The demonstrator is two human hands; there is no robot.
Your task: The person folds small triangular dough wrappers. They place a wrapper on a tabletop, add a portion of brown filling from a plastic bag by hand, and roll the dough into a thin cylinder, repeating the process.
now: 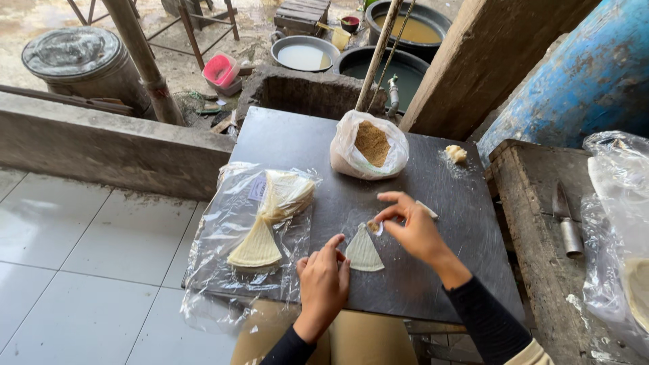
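My left hand (323,284) rests on the dark counter (297,138), fingers loosely bent, its fingertips touching the left edge of a pale triangular wrapper (364,252). My right hand (414,228) is above the wrapper's tip, thumb and forefinger pinching a small bit of brown filling (372,226); I cannot see how much, the fingers hide it. Part of another wrapper (426,209) shows behind this hand. To the left, more wrappers lie in a clear plastic sheet (223,260). A bag (368,145) of brown crumbs stands behind. A knife (565,220) lies at the right.
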